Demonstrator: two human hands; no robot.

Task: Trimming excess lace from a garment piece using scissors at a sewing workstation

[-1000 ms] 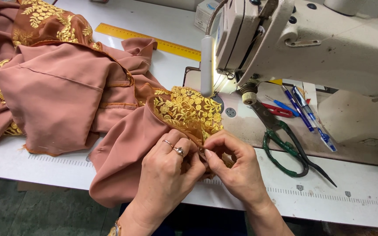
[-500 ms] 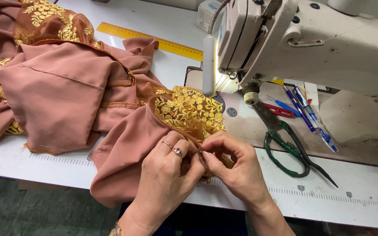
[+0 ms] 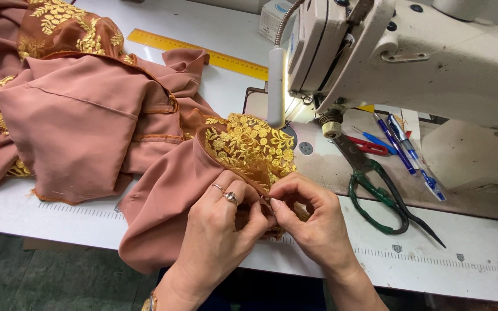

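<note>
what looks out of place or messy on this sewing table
Nothing looks damaged or spilled. The pink fabric lies bunched in loose folds across the table, and the green-handled scissors sit askew beside the pens. Both hands, left hand and right hand, pinch the gold lace edge.

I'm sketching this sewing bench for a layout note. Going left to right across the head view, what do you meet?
Dusty-pink fabric → left hand → right hand, both pinching the gold-embroidered edge → green-handled scissors → blue pens → base of the sewing machine.
</note>
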